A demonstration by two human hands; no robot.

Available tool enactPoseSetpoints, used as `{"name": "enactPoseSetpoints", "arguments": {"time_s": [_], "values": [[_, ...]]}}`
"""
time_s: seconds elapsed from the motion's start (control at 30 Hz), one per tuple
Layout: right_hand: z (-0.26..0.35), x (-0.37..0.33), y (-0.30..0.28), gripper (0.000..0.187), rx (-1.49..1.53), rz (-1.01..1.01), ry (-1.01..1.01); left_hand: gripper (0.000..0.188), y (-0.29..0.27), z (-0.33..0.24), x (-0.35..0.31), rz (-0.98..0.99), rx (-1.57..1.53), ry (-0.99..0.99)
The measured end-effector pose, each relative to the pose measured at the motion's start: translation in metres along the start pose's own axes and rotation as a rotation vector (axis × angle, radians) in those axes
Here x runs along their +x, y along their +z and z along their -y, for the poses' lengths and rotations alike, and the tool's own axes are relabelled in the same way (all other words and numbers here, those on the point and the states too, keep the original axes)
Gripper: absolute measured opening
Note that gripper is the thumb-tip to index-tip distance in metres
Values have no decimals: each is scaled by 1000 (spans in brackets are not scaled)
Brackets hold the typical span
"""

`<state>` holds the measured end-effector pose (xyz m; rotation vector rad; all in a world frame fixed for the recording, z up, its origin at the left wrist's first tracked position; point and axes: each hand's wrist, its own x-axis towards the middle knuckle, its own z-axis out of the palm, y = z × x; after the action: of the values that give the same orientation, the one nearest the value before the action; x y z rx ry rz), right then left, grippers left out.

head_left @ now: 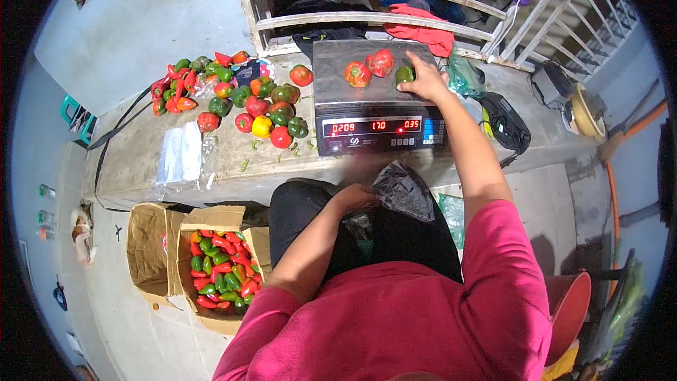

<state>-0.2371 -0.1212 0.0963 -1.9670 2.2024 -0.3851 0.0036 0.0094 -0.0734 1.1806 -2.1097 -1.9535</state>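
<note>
A digital scale [331,92] with a flat metal plate and a lit red display stands on the concrete ledge in front of me. My right hand [427,82] reaches onto the plate, its thumb and fingers around a green bell pepper [404,74] that rests there. Two red bell peppers, one mottled red pepper [357,75] and another red pepper [380,63], sit on the plate to the left of it. Over my lap, my left hand [355,199] grips a clear plastic bag [404,192] by its side; some of those fingers are hidden.
Loose bell peppers [281,113] and a pile of pointed red peppers [182,87] cover the ledge left of the scale, beside clear plastic bags [180,155]. Below stand a cardboard box of peppers [222,268] and another box [147,254]. A black bag [506,125] lies right.
</note>
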Motion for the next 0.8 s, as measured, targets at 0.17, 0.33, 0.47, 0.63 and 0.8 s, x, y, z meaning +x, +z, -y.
{"name": "enactPoseSetpoints", "arguments": {"time_s": [0.17,0.33,0.47,0.63,0.8], "values": [[-7,12,5,91,301,-536,-2,30,1,17,12,-33,175,197],[5,12,-6,92,284,-541,83,29,0,21,18,24,64,98],[5,11,-6,95,258,-536,77,32,3,29,27,14,100,85],[4,11,-3,94,254,-525,89,34,1,14,13,8,90,76],[8,11,-4,94,241,-519,90,34,0,8,8,2,58,34]]}}
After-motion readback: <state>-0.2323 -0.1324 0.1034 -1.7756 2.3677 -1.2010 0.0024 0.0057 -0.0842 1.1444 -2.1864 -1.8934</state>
